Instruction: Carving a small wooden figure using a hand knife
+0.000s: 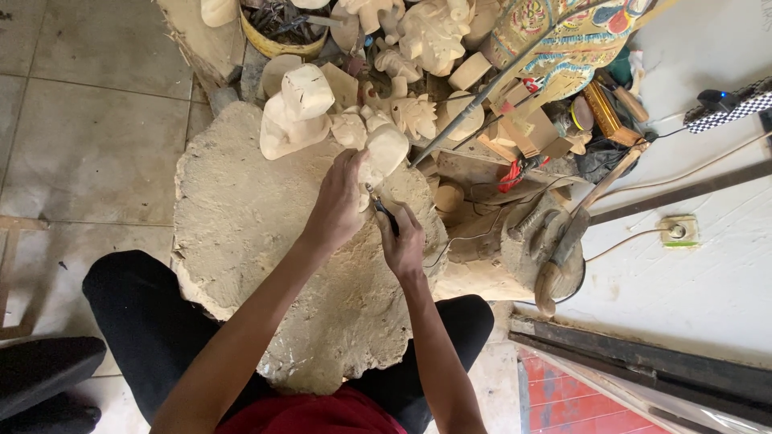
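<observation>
The pale wood carving (384, 153) sits at the far edge of the rough stump surface (241, 225), with the left hand (338, 205) wrapped over it to pin it down and the right hand (402, 241) closed around a dark-handled carving tool (383, 210) whose tip meets the piece right beside the left thumb. I'd say the trick here is small shallow cuts, blade angled away from the holding fingers, and the piece braced hard against the stump so it can't twist. Other unfinished carvings (297, 112) crowd just behind, a mallet (563, 241) lies off to the right.
</observation>
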